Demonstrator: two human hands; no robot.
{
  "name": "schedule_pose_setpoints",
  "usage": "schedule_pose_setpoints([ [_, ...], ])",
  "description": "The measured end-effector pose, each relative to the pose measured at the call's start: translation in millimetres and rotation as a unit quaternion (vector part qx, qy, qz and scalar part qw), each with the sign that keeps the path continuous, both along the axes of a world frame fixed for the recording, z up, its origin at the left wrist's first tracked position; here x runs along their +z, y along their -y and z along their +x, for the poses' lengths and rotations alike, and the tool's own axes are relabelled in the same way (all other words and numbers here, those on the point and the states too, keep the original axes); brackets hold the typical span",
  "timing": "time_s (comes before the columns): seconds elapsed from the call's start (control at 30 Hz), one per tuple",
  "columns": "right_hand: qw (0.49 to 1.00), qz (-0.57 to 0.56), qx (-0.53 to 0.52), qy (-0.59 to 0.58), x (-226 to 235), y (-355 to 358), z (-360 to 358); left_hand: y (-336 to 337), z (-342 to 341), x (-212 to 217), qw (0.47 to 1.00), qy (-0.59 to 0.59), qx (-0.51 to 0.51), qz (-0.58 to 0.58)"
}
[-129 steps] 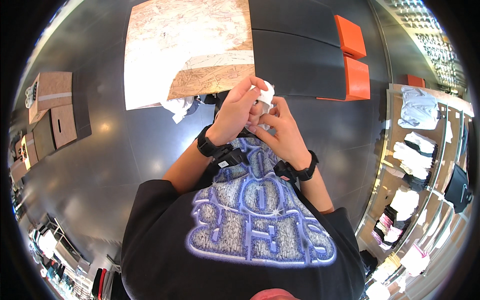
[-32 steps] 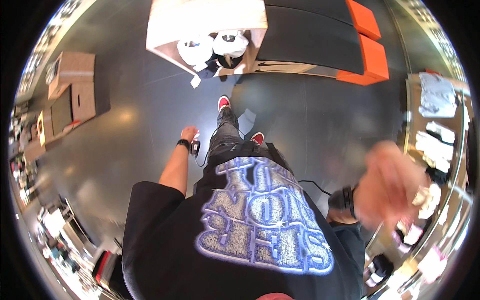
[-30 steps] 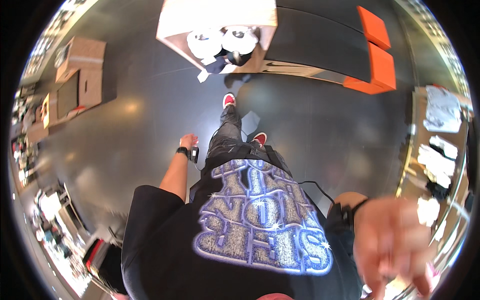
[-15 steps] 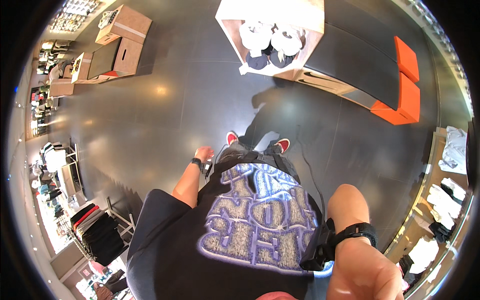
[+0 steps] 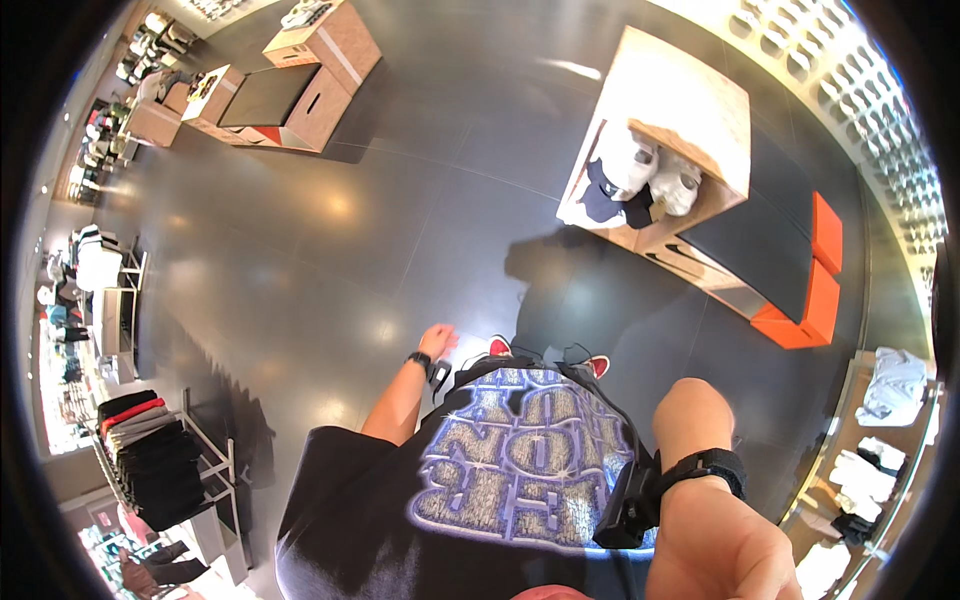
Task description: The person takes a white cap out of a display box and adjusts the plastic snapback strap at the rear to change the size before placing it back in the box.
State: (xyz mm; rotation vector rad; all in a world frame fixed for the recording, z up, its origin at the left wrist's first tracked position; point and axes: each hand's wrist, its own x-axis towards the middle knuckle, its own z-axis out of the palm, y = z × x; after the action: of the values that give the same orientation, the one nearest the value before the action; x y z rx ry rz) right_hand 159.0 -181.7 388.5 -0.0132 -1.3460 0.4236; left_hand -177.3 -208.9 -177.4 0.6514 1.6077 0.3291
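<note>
Your left hand (image 5: 438, 340) hangs open and empty by your hip; your right hand (image 5: 720, 545) is raised close, grip unclear, well apart from the wooden display box (image 5: 680, 120).

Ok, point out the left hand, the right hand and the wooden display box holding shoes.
left hand (image 5: 438, 340), head view, back of the hand.
right hand (image 5: 722, 545), head view, back of the hand.
wooden display box (image 5: 685, 105), head view, its top face.

The person stands on a dark, glossy floor (image 5: 330, 260), red shoes (image 5: 498, 346) showing below a black printed T-shirt (image 5: 500, 470). The left hand (image 5: 438, 340) hangs empty at the side, a black watch on its wrist. The right hand (image 5: 725, 550) is raised close to the camera, holding nothing visible. Ahead, a wooden display box (image 5: 680, 120) holds white and dark folded garments (image 5: 640, 180), beside orange blocks (image 5: 815, 270).
</note>
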Motion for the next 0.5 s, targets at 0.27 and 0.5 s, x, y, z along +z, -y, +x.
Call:
schedule_pose_setpoints([
  [0.27, 0.976, 0.181, 0.104, -0.06, 7.2, -71.5, -88.5, 145.8, -115.9, -45.0, 0.918, -0.011, 0.356, -0.177],
  [0.5, 0.959, 0.149, 0.222, -0.094, 0.2, -119.6, -139.1, 135.6, -77.6, -8.1, 0.916, 0.048, 0.372, -0.139],
])
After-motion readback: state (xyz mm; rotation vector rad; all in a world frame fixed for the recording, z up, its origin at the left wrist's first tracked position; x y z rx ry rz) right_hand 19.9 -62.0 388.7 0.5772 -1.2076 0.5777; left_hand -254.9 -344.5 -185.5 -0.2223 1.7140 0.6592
